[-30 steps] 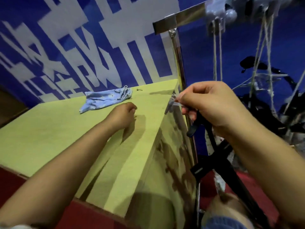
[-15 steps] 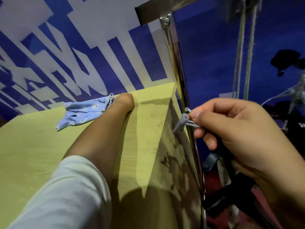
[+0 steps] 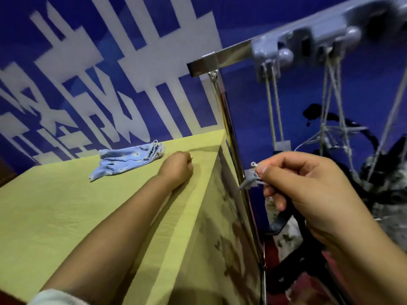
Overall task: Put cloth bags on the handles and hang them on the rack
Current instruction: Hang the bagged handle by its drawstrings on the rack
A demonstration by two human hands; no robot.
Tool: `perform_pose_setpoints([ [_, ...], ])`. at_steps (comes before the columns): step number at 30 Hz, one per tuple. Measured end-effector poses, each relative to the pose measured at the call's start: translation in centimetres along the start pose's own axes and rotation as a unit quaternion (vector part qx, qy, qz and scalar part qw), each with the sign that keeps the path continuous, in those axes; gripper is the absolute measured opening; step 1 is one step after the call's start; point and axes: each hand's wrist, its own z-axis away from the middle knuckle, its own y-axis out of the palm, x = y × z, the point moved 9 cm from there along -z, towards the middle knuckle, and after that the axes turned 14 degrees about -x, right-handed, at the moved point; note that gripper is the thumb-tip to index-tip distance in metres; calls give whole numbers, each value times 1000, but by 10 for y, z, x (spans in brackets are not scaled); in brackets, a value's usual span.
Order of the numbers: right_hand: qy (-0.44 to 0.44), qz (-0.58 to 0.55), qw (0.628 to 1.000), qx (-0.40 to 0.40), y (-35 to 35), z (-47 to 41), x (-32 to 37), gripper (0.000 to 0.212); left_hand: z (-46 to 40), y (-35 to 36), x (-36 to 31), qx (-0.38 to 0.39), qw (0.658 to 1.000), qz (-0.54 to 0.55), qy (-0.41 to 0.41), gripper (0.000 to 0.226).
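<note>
A crumpled light-blue cloth bag [image 3: 127, 159] lies at the back of the yellow-green table [image 3: 66, 205]. My left hand [image 3: 176, 169] rests on the table just right of the bag, fingers closed, pinching a small dark pin [image 3: 192, 159] at its fingertips. My right hand [image 3: 308, 190] is off the table's right edge, shut on a small grey handle [image 3: 248, 182] with a little ring on top; a black strap [image 3: 279, 223] hangs below it. The metal rack bar [image 3: 229, 56] crosses above, with grey knobs [image 3: 285, 56] on it.
A chrome pole [image 3: 231, 137] stands at the table's right corner, between my hands. Cords [image 3: 273, 106] hang from the rack's grey fittings down to grey bags and black gear at the right. A blue and white wall is behind.
My left hand has drawn back from the cloth bag to the small pin and closed on it. My right hand keeps hold of the grey handle beside the pole.
</note>
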Motion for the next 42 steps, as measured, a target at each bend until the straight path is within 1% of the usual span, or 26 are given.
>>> perform_pose_setpoints([
  [1,-7,6,1000,-7,-7,6,5,30,17,-13,-15,-5,995,94,-27,24],
  [2,-21,17,1000,-15,-18,16,13,28,37,-30,-37,-3,980,192,-44,29],
  [3,-31,23,999,-17,-23,20,16,26,53,-46,-56,3,957,284,-53,32],
  [5,-54,33,997,-33,-38,30,28,23,83,-89,-105,27,908,419,-19,30],
  [8,-96,40,993,-60,-57,44,51,20,128,-147,-158,65,825,560,40,24],
  [10,-141,58,985,-76,-67,55,70,17,147,-171,-176,81,758,645,50,22],
  [13,-187,73,976,-86,-78,72,91,16,168,-194,-188,103,656,743,80,12],
  [14,-195,76,974,-83,-78,77,96,17,174,-198,-188,96,632,763,92,19],
  [15,-202,79,973,-78,-79,81,100,17,179,-200,-185,78,622,773,102,27],
  [17,-209,77,973,-67,-78,88,104,16,189,-198,-178,17,627,772,106,31],
  [19,-226,88,969,-55,-76,95,105,15,199,-193,-173,-14,627,773,100,27],
  [22,-260,122,956,-55,-73,102,107,13,208,-189,-174,-10,608,788,91,23],
  [25,-276,115,953,-53,-70,107,110,5,213,-190,-173,-16,585,806,91,21],
  [29,-288,121,948,-62,-65,111,113,6,214,-191,-169,-33,563,821,94,18],
  [31,-294,127,945,-65,-63,112,113,7,214,-192,-167,-35,559,823,97,17],
  [34,-298,134,943,-63,-59,112,112,6,213,-190,-165,-46,567,818,89,17],
  [37,-289,131,946,-58,-57,111,109,5,212,-188,-160,-65,562,820,82,16],
  [39,-284,132,948,-55,-56,110,107,6,213,-189,-159,-71,560,820,91,16],
  [42,-286,136,947,-56,-56,109,107,6,213,-190,-159,-70,566,816,98,17],
])
